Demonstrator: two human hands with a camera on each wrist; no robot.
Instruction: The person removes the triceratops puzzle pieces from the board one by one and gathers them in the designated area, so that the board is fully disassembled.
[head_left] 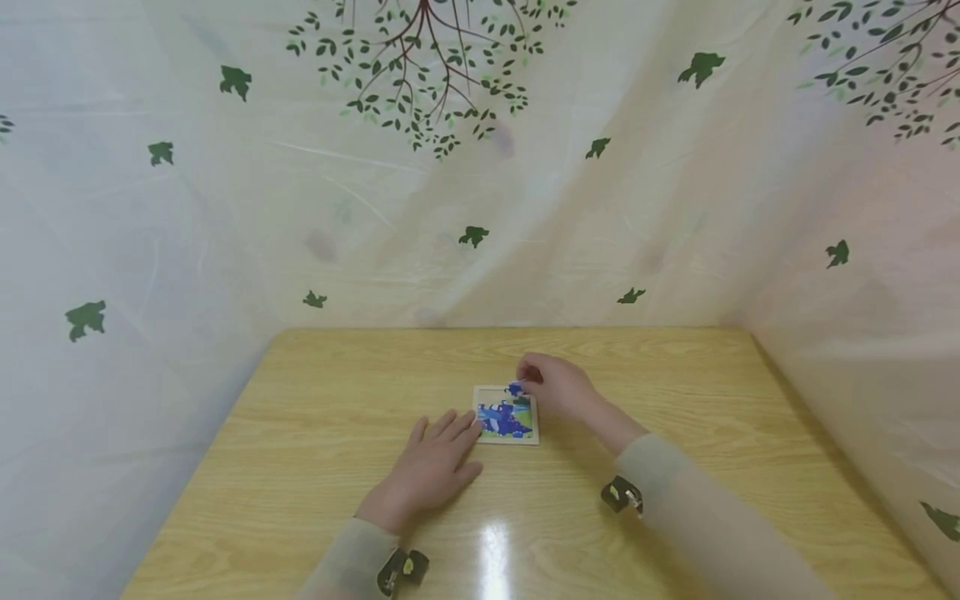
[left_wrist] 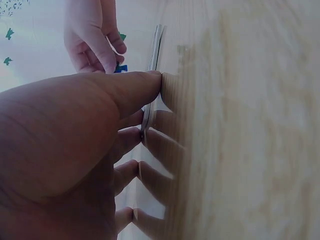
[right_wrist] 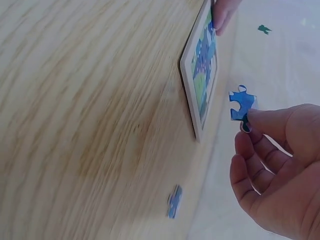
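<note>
Two hands at a small picture puzzle, one steadying hand flat, the other pinching a piece

A square puzzle tray (head_left: 508, 442) with a pale rim lies on a wood-grain table (head_left: 315, 433), in the middle of the head view. Tabletop stretches to the left and right of the tray and behind it, up to a far edge that meets a pale curtain (head_left: 540, 275) printed with leaves. The curtain also runs along both sides. Inside the rim, a blue figure on green fills the lower part; pale backing shows at the upper left.

The left hand (head_left: 431, 467) lies palm down, fingers extended and slightly spread, fingertips at the tray's left edge; it grasps nothing. The right hand (head_left: 561, 387) reaches in from the right, wrist bent, held above the tray's upper right corner. Its thumb and fingers pinch a blue puzzle piece (right_wrist: 243, 103), raised clear of the rim; the remaining fingers curl loosely. In the right wrist view, a loose piece (right_wrist: 174, 202) rests on the table, apart from the tray.
</note>
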